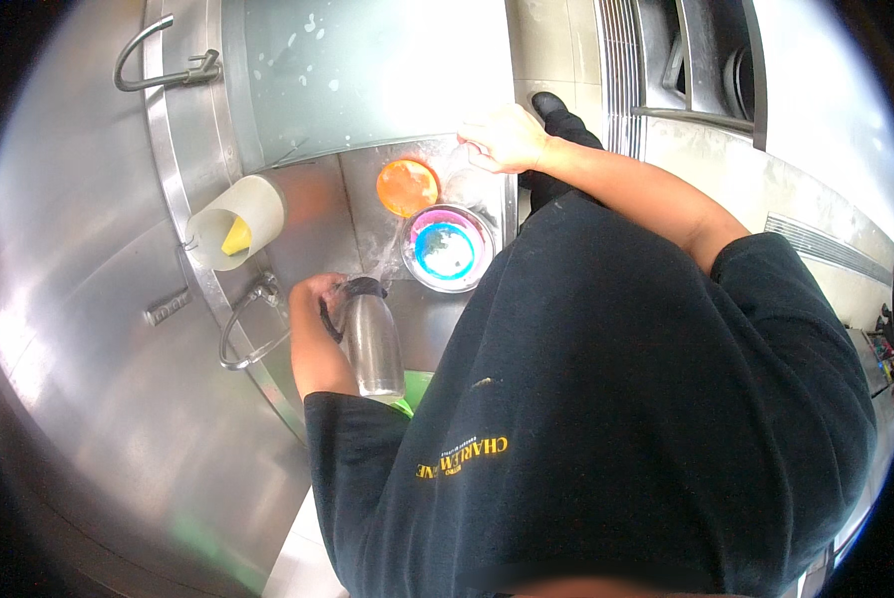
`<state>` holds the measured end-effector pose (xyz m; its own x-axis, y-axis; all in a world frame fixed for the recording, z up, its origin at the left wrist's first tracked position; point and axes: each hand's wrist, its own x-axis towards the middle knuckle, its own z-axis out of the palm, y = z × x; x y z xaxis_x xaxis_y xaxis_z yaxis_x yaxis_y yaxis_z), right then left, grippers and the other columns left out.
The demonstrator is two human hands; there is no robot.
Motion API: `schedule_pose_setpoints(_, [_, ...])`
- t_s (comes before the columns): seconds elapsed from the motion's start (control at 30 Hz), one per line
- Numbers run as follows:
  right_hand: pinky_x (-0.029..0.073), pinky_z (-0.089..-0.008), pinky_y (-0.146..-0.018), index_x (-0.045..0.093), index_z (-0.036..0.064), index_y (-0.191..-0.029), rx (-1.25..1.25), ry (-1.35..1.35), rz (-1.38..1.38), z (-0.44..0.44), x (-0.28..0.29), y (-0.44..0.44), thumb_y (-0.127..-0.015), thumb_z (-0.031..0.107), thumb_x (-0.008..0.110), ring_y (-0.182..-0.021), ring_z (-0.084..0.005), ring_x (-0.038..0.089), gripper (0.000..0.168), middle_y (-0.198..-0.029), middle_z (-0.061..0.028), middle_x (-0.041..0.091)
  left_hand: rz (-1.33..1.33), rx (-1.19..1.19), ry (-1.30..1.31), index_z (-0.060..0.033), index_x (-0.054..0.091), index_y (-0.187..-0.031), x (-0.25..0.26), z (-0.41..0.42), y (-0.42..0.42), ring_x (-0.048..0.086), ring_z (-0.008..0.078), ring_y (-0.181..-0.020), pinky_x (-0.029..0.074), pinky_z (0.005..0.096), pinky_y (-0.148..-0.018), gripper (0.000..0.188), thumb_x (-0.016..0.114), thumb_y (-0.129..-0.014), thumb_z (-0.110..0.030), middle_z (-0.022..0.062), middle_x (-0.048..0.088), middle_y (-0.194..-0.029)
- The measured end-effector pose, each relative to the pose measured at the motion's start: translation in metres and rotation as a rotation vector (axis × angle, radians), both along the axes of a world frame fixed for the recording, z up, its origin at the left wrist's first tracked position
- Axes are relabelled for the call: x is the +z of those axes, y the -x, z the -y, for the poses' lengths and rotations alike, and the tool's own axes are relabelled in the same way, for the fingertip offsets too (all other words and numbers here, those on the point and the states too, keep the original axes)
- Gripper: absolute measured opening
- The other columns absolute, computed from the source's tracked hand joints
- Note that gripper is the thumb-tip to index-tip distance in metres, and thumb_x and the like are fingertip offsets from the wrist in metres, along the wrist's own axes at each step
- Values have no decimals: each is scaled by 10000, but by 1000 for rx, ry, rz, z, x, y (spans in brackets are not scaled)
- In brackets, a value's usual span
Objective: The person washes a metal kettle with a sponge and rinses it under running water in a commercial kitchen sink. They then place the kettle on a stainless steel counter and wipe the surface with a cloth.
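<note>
My left hand (322, 290) grips the dark handle of a stainless steel jug (374, 344). The jug lies tipped with its dark-rimmed mouth away from my body, and water streams from around that mouth onto the wet steel surface (308, 217). Just beyond the stream sits a steel bowl (411, 263) with a pink bowl (480, 238) and a blue bowl (419, 253) nested inside it. An orange round dish (407, 188) is beside them. My right hand (506, 140) hovers at the edge of a pale glassy panel (357, 82), fingers curled; whether it holds that edge is unclear.
A translucent cylindrical container (256, 213) lies on its side with a yellow sponge (236, 236) inside. Two taps, a curved faucet (136, 56) and a lower tap (237, 329), stand along the steel wall (80, 261). Something green (418, 389) shows below the jug. A floor grate (620, 67) runs at right.
</note>
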<state>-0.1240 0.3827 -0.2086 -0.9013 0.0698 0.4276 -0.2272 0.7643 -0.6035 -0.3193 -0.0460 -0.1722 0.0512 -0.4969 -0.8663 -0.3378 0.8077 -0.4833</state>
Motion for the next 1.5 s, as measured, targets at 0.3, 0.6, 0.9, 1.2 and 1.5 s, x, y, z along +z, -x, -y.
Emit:
schedule_pose_setpoints(0.3, [483, -397, -594, 578, 99, -800, 22, 18, 32, 1, 6, -1, -740, 194, 590, -668, -277, 590, 113, -724, -75, 574, -11, 83, -1, -50, 627, -906, 8, 48, 23, 464, 218, -425, 391, 353, -449, 386, 532, -866, -422, 68, 502, -513])
schedule_pose_setpoints(0.6, [491, -398, -590, 590, 92, -817, 16, 5, 103, 1, -7, 0, -729, 175, 592, -668, -281, 599, 121, -721, -79, 585, -111, 150, -133, -51, 573, -916, 31, 42, 25, 344, 117, -335, 346, 279, -379, 440, 501, -893, -485, -49, 359, -445])
schedule_pose_setpoints(0.9, [501, -390, -583, 597, 97, -830, -4, 6, 89, 1, 3, 0, -718, 173, 591, -638, -271, 606, 136, -703, -67, 600, -99, 154, -66, -48, 593, -897, 42, 27, 14, 326, 103, -329, 316, 263, -358, 395, 527, -899, -438, -32, 402, -453])
schedule_pose_setpoints(1.2, [497, -390, -571, 615, 125, -870, 29, -25, 120, 2, -3, 1, -738, 187, 580, -625, -258, 611, 150, -683, -64, 604, -405, 434, -173, -108, 548, -859, 43, 61, 0, 303, 96, -342, 292, 254, -358, 290, 591, -873, -395, -34, 382, -485])
schedule_pose_setpoints(1.5, [500, -357, -575, 623, 149, -853, 53, -65, 154, 3, -12, 2, -751, 198, 591, -620, -216, 621, 118, -683, -31, 615, -933, 647, -433, -89, 473, -876, 85, 32, -62, 338, 78, -426, 308, 252, -411, 304, 598, -892, -366, -28, 400, -582])
